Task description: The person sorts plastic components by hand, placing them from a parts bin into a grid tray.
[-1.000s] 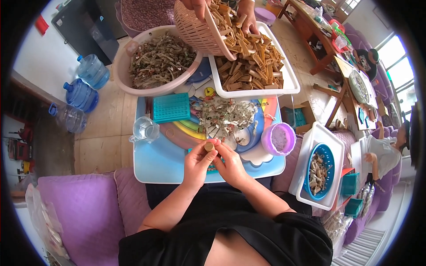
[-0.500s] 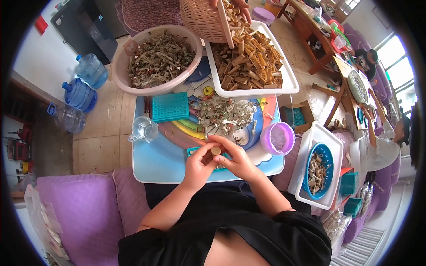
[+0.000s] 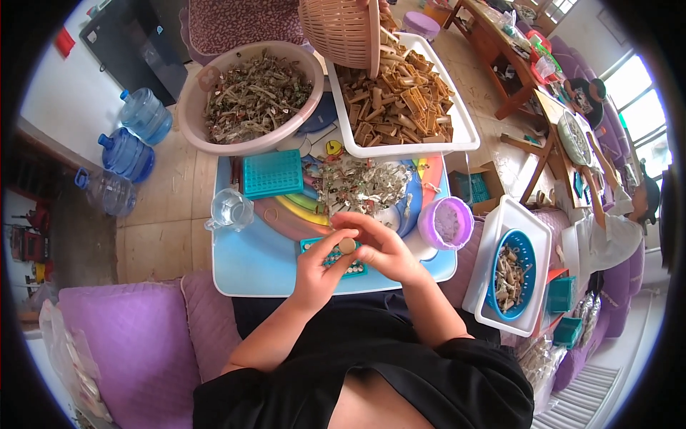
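Note:
Above the near edge of the low table [image 3: 246, 264], my left hand [image 3: 319, 266] pinches a small round-ended tan piece [image 3: 347, 246], perhaps wood or bamboo. My right hand [image 3: 389, 252] curves around its far side, its fingers apart from its thumb and seemingly holding nothing. Partly hidden below both hands lies a small teal tray [image 3: 355, 270] with small round pieces in its holes. Just beyond my fingers is a loose pile of silvery wrapped bits [image 3: 364, 184]. A larger teal tray with rows of holes [image 3: 273, 174] rests left of the pile.
A glass mug [image 3: 232, 209] and a purple tub [image 3: 446, 223] flank my hands. Behind stand a pink basin [image 3: 187, 118] and a white tray [image 3: 400, 150] of tan pieces. Another person's hand tips a pink basket [image 3: 339, 32] over that tray. A blue colander [image 3: 530, 275] sits at right.
My right thumb has drawn back from the tan piece and its fingers have spread. The pink basket has tilted more upright, with tan pieces spilling into the white tray.

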The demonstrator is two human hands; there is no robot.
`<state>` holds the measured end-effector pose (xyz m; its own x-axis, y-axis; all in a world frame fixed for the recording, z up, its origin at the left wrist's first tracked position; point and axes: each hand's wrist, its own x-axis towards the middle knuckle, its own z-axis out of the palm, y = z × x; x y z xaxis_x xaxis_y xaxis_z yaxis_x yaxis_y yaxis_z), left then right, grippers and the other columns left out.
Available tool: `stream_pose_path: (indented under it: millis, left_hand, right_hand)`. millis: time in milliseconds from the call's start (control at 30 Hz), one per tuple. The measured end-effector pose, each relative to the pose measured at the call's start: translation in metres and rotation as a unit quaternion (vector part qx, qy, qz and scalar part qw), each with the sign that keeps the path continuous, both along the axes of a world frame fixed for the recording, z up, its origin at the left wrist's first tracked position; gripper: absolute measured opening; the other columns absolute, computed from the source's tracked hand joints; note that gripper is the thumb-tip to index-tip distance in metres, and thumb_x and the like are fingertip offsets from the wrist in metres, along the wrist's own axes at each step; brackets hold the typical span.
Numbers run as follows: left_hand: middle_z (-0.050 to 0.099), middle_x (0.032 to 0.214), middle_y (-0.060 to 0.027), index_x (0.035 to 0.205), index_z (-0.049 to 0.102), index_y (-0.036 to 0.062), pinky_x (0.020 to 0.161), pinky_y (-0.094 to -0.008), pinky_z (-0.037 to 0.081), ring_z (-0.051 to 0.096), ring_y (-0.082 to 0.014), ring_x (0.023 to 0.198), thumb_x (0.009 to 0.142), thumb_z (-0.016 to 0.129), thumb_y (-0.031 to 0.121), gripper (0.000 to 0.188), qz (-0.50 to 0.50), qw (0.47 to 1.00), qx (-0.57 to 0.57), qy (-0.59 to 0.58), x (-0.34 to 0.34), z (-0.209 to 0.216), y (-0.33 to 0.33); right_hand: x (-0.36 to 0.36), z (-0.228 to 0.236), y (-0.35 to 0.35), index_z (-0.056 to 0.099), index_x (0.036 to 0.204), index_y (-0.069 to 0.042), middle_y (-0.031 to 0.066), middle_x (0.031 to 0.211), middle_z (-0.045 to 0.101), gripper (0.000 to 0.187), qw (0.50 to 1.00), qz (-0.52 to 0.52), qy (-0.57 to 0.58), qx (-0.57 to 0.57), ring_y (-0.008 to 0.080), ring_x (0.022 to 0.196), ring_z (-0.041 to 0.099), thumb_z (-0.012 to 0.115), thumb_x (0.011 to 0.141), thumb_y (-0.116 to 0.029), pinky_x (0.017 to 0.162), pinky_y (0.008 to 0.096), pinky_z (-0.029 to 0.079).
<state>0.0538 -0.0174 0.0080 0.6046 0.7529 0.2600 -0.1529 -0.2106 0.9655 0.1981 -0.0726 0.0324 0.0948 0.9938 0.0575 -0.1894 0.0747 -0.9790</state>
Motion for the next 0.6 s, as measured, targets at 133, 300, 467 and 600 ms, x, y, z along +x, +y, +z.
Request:
stream_pose_path:
  millis: [133,300,467,600]
  left_hand:
    - [0.054,0.1,-0.0054,0.111,0.055,-0.0002,0.081,-0.0261,0.047,0.056,-0.0147,0.093,0.08,0.066,-0.001,0.033,-0.063,0.971,-0.187,-0.137,-0.008,0.025,0.003]
    - [0.055,0.103,-0.0084,0.108,0.053,0.0004,0.082,-0.0257,0.047,0.056,-0.0147,0.094,0.08,0.066,-0.001,0.031,-0.093,0.954,-0.232,-0.167,-0.01,0.014,0.003]
    - [0.06,0.101,-0.0089,0.108,0.054,0.0004,0.08,-0.0263,0.048,0.059,-0.0147,0.092,0.079,0.067,0.0,0.032,-0.096,0.951,-0.243,-0.167,-0.012,0.014,-0.002]
    - [0.062,0.099,-0.0099,0.11,0.056,0.0008,0.078,-0.0297,0.049,0.061,-0.0197,0.091,0.078,0.066,-0.001,0.033,-0.064,0.997,0.034,0.038,-0.013,0.023,0.0]
  right_hand:
    - [0.017,-0.006,-0.008,0.049,0.12,0.002,0.0074,0.103,0.061,0.036,0.998,0.014,-0.011,-0.062,0.0133,0.093,0.059,0.06,0.086,-0.005,0.081,0.0281,0.048]
    - [0.005,0.0,-0.018,0.056,0.11,0.002,0.0052,0.089,0.062,0.034,0.998,-0.034,-0.047,0.015,0.0123,0.082,0.061,0.068,0.079,-0.004,0.073,0.027,0.049]
    - [0.006,0.004,-0.024,0.063,0.093,0.001,0.0073,0.088,0.058,0.041,0.987,-0.071,-0.113,0.094,0.0167,0.08,0.056,0.08,0.065,-0.024,0.072,0.0283,0.045]
    - [0.006,0.01,-0.021,0.062,0.1,0.0,0.0076,0.086,0.057,0.046,0.939,-0.095,-0.281,0.171,0.0185,0.079,0.056,0.078,0.068,-0.028,0.072,0.0285,0.045]
